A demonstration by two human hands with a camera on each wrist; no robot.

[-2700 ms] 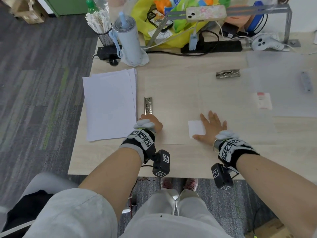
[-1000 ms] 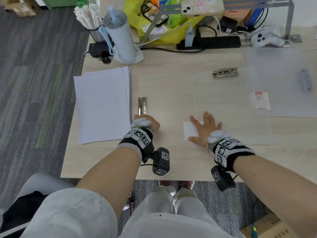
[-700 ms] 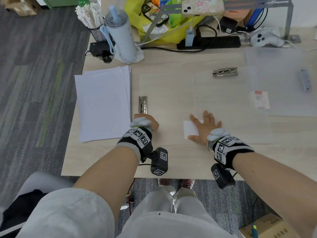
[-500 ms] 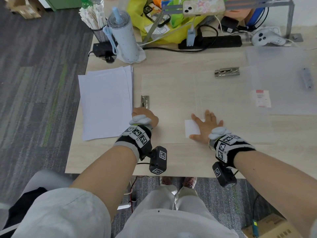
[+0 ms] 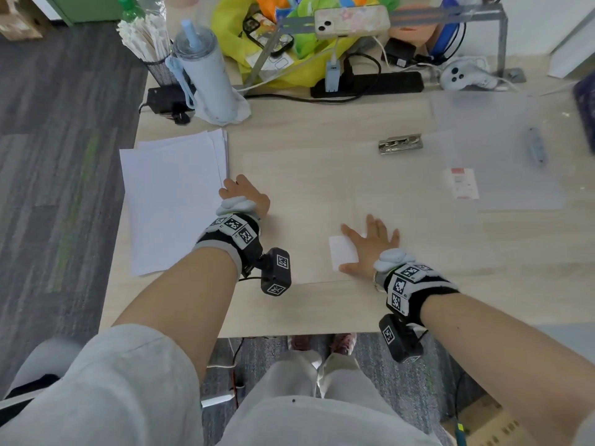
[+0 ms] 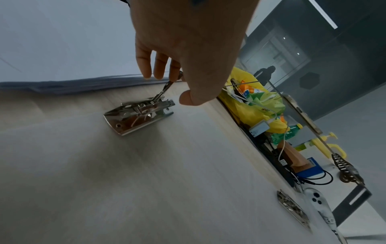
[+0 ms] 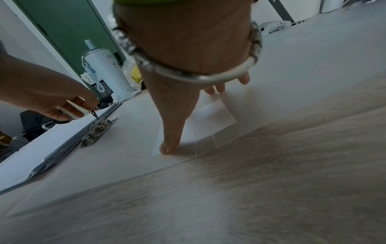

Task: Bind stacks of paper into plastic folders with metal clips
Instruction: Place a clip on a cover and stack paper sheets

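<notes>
A clear plastic folder (image 5: 306, 188) lies open in the middle of the desk. Its metal clip (image 6: 140, 113) sits at the folder's left edge, beside a stack of white paper (image 5: 170, 201). My left hand (image 5: 240, 188) covers the clip in the head view. In the left wrist view its fingertips (image 6: 175, 74) pinch the clip's raised lever. The right wrist view shows the same clip (image 7: 98, 132) with its lever lifted. My right hand (image 5: 370, 239) lies flat with spread fingers on the folder, next to a white label (image 5: 343, 257).
A second metal clip (image 5: 400, 143) lies on another clear folder further back right, which bears a red and white label (image 5: 462, 183). A tumbler (image 5: 206, 69), a mesh cup of straws, a power strip (image 5: 370, 83), a yellow bag and a controller line the far edge.
My left hand has slid forward over the clip, which lay in plain view ahead of it before, and now pinches its lever. The right hand has stayed flat on the folder.
</notes>
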